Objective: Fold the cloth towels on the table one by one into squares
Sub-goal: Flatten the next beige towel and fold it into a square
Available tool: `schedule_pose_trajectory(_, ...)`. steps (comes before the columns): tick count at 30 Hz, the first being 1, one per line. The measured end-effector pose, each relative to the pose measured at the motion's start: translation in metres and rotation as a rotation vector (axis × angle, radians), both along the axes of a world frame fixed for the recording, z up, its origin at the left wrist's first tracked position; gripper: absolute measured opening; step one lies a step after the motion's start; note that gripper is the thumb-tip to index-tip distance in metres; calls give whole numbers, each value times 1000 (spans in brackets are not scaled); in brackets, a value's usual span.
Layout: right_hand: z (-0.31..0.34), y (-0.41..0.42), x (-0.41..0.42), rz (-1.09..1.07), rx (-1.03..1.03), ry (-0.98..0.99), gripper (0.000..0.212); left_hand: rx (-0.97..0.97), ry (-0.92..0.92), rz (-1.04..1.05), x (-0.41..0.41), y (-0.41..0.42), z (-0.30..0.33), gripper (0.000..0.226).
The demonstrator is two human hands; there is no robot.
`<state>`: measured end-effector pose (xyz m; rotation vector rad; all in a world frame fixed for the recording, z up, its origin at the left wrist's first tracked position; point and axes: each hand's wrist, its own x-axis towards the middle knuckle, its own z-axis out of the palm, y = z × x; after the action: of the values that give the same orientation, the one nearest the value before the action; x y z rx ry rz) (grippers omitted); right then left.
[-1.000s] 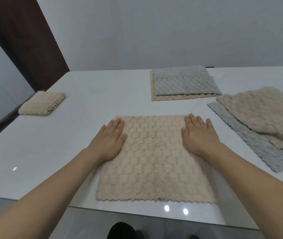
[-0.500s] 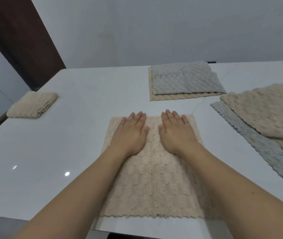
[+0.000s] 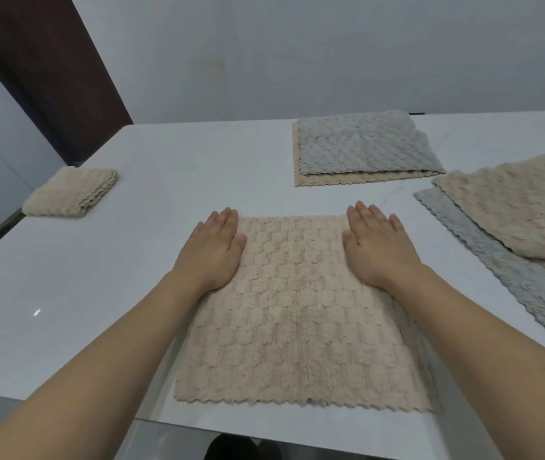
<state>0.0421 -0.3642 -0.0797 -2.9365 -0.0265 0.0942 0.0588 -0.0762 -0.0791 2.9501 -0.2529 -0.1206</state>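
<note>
While both palms lie flat on it, the beige waffle-textured cloth towel (image 3: 297, 313) sits spread on the white glossy worktop (image 3: 171, 180), directly in front of the person and reaching to the near edge. In the head view, the only one, the left hand (image 3: 213, 252) presses the towel's far left corner and the right hand (image 3: 377, 249) its far right corner; each grip is open, fingers straight and together, pinching nothing. The towel lies between and below the hands, running back towards the body along both forearms. It looks close to square, perhaps slightly longer from near to far, with its scalloped near edge parallel to the worktop edge. Neither hand is nearer; they mirror each other, so the next fold probably calls for both to take the far corners and bring them towards the near edge.

Off to the left rests a small folded beige towel square (image 3: 72, 192). Beyond lies a grey towel on a beige one (image 3: 360, 151), and to the right a loose beige-and-grey pile (image 3: 510, 227), judged still unfolded.
</note>
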Motion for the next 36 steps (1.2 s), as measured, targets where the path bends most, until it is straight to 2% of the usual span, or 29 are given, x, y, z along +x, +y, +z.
schedule_pose_trajectory(3, -1, 0, -2, -12, 29, -41, 57, -24, -24, 13, 2, 1, -2, 59)
schedule_pose_trajectory(6, -1, 1, -2, -43, 119, -141, 53, -89, -139, 25, 4, 1, -4, 56)
schedule_pose_trajectory(9, 2, 0, 1, -91, 227, -279, 37, -211, -239, 106, 4, -1, -1, 44)
schedule_pose_trajectory(14, 10, -3, 4, -141, 321, -348, 7, -302, -221, 161, 10, 0, 5, 33)
schedule_pose_trajectory(18, 15, -6, -2, -152, 589, -286, 25, -464, -203, 175, 14, 4, 10, 21)
schedule_pose_trajectory(20, 16, -7, 0, -162, 627, -243, 34, -543, -165, 195, 15, 5, 12, 20)
schedule_pose_trajectory(21, 17, -7, 2, -162, 620, -241, 32, -562, -155, 194, 17, 6, 12, 20)
schedule_pose_trajectory(24, 16, -9, 10, -175, 649, -256, 5, -563, -150, 174, 22, 4, 15, 26)
schedule_pose_trajectory(28, 12, -14, 21, -219, 794, -273, 11, -475, -117, 157, 33, 0, 16, 19)
schedule_pose_trajectory(31, 11, -16, 32, -261, 797, -297, 16, -479, -116, 184, 42, -2, 17, 13)
schedule_pose_trajectory(36, 11, -18, 48, -347, 640, -337, 33, -535, -125, 212, 58, -5, 17, 9)
